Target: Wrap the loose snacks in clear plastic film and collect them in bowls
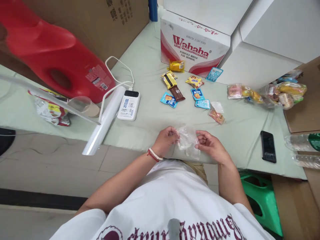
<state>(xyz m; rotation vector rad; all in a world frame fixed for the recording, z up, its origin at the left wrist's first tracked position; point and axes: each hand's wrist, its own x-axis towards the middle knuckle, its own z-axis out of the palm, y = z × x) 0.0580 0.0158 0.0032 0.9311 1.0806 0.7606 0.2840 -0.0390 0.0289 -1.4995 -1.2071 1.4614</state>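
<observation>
The left hand [165, 141] pinches one side of a thin, clear bag [187, 140], and the right hand [210, 145] pinches the other side with its thumb and fingers. The bag is at the near edge of the table [147, 128], just in front of the white shirt [172, 196]. Past it lie little snack packs, with a pink pack [216, 116] near the right hand and a brown pack [177, 93] farther back, close to the Wahaba box [193, 46].

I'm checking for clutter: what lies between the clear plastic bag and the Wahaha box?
In the head view, snack packets, yellow, blue and brown, lie on the tablecloth there; the stretch nearest the plastic bag is bare.
</observation>
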